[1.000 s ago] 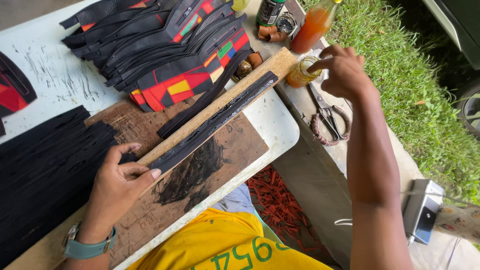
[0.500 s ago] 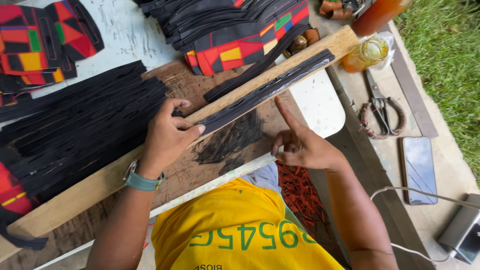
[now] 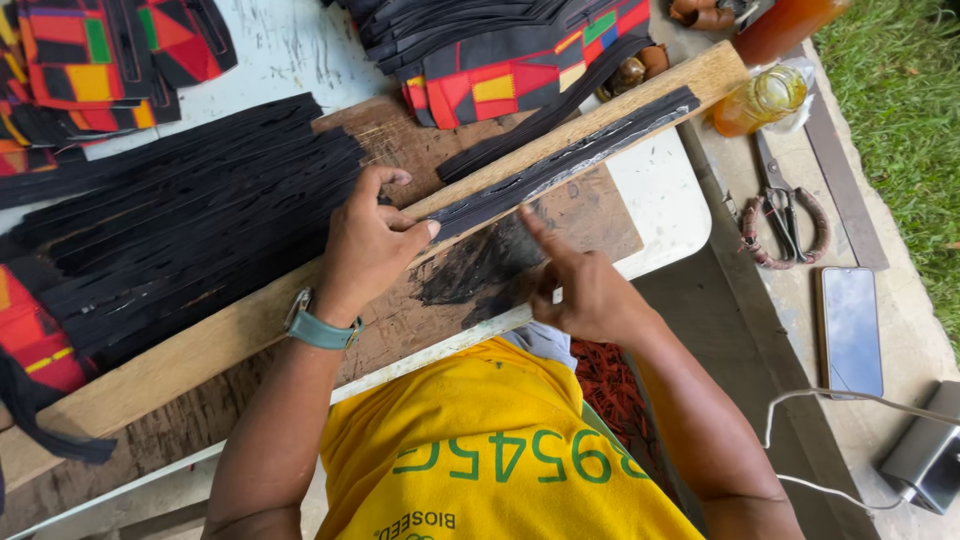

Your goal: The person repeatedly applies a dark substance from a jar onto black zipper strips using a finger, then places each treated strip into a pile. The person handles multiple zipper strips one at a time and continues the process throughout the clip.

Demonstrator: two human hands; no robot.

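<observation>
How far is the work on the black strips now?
Done: a glossy coat covers much of the black strip on the wooden plank. In hand: the left hand presses its near end; the right hand points beside it. Left: a pile of black strips waits.

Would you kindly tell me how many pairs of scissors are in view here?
1: the scissors lie on the side bench, between the glass jar and the phone. Others may be hidden under the fabric piles.

A glue-shiny black strip (image 3: 565, 165) lies flat along the wooden plank (image 3: 250, 320).
</observation>
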